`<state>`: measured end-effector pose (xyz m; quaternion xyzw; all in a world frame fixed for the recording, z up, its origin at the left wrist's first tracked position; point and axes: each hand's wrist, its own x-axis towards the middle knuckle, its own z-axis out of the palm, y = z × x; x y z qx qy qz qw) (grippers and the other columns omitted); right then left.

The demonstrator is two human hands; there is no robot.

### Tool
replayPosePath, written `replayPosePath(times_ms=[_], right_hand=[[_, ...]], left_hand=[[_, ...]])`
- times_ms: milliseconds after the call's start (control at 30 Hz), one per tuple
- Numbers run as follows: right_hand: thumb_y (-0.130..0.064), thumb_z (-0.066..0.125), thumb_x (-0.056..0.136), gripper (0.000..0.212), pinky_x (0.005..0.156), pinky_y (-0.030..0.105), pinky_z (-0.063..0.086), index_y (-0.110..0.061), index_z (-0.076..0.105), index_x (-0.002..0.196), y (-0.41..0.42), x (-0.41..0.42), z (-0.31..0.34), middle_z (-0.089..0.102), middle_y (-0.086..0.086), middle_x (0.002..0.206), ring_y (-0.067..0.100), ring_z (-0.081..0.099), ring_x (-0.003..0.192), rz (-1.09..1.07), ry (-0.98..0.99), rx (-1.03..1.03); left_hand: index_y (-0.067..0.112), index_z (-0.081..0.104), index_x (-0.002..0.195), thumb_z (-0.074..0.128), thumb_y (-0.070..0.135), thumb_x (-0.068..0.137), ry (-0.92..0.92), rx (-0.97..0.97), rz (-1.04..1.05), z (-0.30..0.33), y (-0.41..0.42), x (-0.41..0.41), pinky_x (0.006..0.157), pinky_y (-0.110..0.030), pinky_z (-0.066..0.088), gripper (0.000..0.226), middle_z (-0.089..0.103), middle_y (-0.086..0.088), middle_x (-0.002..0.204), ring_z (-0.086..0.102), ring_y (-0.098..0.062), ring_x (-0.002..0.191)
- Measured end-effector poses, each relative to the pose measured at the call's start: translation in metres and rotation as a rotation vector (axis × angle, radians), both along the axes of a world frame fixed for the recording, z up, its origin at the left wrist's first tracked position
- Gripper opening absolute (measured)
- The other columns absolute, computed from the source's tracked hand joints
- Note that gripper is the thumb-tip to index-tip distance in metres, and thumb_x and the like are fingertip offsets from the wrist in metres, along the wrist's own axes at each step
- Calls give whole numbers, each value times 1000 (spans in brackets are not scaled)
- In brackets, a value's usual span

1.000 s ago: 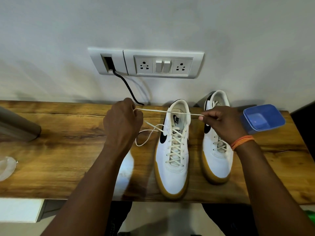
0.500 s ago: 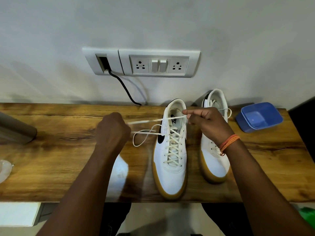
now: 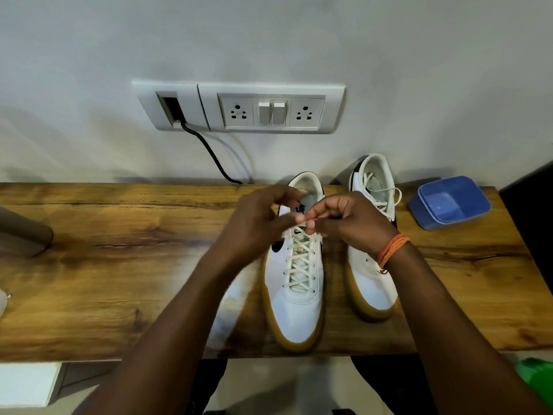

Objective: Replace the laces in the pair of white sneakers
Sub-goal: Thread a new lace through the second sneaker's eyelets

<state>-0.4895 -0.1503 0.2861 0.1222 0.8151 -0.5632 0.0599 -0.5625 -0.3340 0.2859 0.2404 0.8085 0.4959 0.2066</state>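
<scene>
A wooden desk (image 3: pixel 119 265) ran across the middle of the frame against a pale wall with a socket panel (image 3: pixel 239 107) upper centre. Two white sneakers (image 3: pixel 294 280) stood centre-right, a blue tub (image 3: pixel 449 202) further right. Above the laced sneaker's tongue, the left hand (image 3: pixel 257 223) and right hand (image 3: pixel 350 223) met, fingers curled; whether they pinched the lace (image 3: pixel 299 265) was blurred.

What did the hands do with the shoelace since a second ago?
Both hands came together over the top of the left sneaker: the left hand moved right, the right hand moved left, so the lace is no longer stretched wide. Blur hides each grip on the lace. Both sneakers and the blue tub stayed put.
</scene>
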Motion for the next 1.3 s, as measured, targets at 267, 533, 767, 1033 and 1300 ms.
replayPosePath(times_ms=[267, 533, 767, 1033, 1300], right_hand=[[-6, 84, 72, 17, 63, 23, 53, 1, 74, 84, 5, 0, 1, 73, 13, 72, 13, 65, 62, -99, 4, -5], [6, 69, 83, 14, 63, 18, 54, 4, 69, 97, 4, -1, 5, 74, 12, 76, 11, 68, 67, -109, 8, -115], [0, 72, 81, 21, 75, 36, 57, -4, 67, 101, 18, -2, -5, 74, 16, 83, 28, 71, 78, -245, -29, 28], [7, 59, 82, 22, 48, 13, 45, -5, 69, 97, 20, 0, -9, 74, 10, 85, 16, 65, 63, -157, -206, 202], [9, 58, 84, 17, 68, 44, 58, 2, 66, 96, 15, -1, -12, 72, 16, 82, 26, 66, 68, -153, -222, 102]], left_hand=[[6, 76, 91, 78, 3, 78, -177, 104, 50, -17, 13, 2, 51, -43, 56, 14, 72, -15, 72, 65, -17, 56], [16, 79, 86, 73, 19, 87, 84, -17, 12, -11, 18, 8, 55, -15, 39, 7, 70, 8, 68, 54, 6, 47], [21, 72, 85, 61, 20, 87, 683, -354, 51, -26, 19, 8, 70, -36, 33, 11, 59, 1, 83, 49, -28, 85], [31, 73, 85, 65, 15, 84, 698, -583, 6, -25, 34, 12, 70, -31, 4, 18, 49, 7, 103, 39, -25, 104], [29, 76, 86, 66, 17, 83, 587, -562, -44, -28, 38, 15, 81, -42, 28, 16, 44, 9, 105, 32, -23, 105]])
